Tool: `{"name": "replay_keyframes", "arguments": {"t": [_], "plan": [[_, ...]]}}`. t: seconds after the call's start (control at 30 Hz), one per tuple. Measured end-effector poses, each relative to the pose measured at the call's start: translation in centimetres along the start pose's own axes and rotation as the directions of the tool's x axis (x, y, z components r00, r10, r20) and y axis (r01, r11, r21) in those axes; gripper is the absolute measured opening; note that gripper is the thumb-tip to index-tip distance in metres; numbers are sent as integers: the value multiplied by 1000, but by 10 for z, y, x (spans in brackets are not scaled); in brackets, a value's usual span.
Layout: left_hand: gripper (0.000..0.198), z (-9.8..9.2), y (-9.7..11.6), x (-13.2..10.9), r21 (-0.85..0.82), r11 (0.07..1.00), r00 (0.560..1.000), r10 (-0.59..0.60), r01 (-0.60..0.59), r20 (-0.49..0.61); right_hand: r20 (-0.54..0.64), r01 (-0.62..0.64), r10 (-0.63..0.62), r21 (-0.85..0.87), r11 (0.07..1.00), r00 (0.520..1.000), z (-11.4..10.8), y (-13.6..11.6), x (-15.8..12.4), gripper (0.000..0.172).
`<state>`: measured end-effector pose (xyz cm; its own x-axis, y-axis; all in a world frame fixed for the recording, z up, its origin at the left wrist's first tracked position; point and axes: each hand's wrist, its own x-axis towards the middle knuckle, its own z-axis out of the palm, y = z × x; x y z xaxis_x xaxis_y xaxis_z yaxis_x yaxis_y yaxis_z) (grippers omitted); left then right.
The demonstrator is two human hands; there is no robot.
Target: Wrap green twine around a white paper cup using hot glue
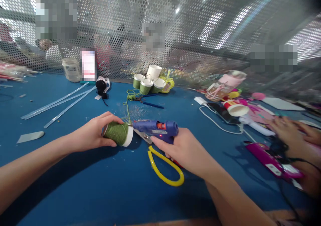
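Note:
A small cup wrapped in green yarn lies on its side in my left hand, its white rim facing right. My right hand grips a blue glue gun with a small red light lit. The gun's nozzle is at the cup, near the rim. Under the gun lie scissors with yellow handles, partly hidden by my right hand. A green yarn strand runs from the cup back to a loose tangle.
Behind stand several green-wrapped cups and a white cup. Clear glue sticks, a jar and black yarn are at left. At right are a phone, a magenta power strip and another person's hands.

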<state>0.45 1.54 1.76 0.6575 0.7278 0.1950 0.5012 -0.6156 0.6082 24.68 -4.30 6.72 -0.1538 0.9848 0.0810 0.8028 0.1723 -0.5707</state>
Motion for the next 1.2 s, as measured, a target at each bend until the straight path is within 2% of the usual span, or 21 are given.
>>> {"name": "replay_keyframes", "arguments": {"t": [0.17,0.33,0.53,0.7,0.87,1.2], "plan": [[43,0,0,0,-13,1000,1000,1,-1,-9,-29,20,-20,-10,1000,999,1,0,4,17],[43,0,0,1,-5,1000,1000,1,-1,-11,23,17,-17,14,1000,1000,-1,1,-1,15],[43,0,1,0,-18,1000,1000,-4,3,-19,-13,-2,2,-9,1000,1000,1,0,0,17],[45,0,0,2,-23,998,998,-53,53,-17,22,-19,19,3,1000,1000,0,0,-2,17],[49,2,-4,2,-109,986,991,-129,125,-30,59,-53,51,23,998,997,0,0,-6,20],[54,5,-8,3,-194,964,981,-192,183,-31,76,-17,14,41,999,997,1,1,-8,14]]}}
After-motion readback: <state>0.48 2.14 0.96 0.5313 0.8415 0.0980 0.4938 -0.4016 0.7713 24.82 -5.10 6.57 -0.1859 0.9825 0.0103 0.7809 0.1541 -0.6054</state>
